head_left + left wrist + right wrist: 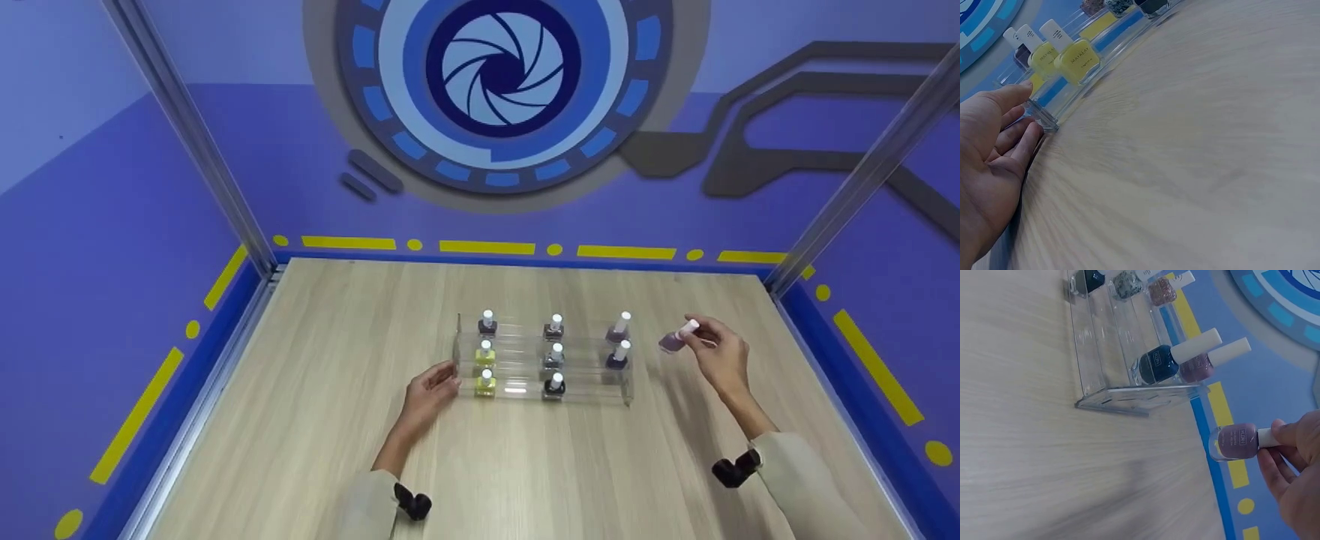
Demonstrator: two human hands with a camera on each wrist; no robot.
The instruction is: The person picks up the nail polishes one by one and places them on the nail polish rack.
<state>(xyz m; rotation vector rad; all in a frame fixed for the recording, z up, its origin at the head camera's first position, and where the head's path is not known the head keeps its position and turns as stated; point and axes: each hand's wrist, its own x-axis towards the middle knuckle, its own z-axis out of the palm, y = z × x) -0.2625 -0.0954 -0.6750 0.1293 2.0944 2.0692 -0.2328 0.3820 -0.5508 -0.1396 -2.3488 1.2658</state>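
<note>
A mauve nail polish bottle (672, 342) with a white cap is pinched at its cap by my right hand (721, 355), tilted in the air right of the rack. In the right wrist view the held bottle (1237, 441) lies nearly sideways. My left hand (429, 399) touches the left end of a clear stepped acrylic rack (517, 390), its fingers relaxed. On the rack's left side stand two yellow bottles (1079, 62) and a dark one (487, 325). Dark and glittery bottles (554, 358) fill its middle column. At the right are a navy bottle (1158, 364) and another mauve one (1196, 369).
The rack stands on a light wood-grain table (315, 360). Blue printed panels (262, 150) rise behind and at both sides, with metal posts (202, 150) at the corners. Small black devices (736, 469) are worn at both wrists.
</note>
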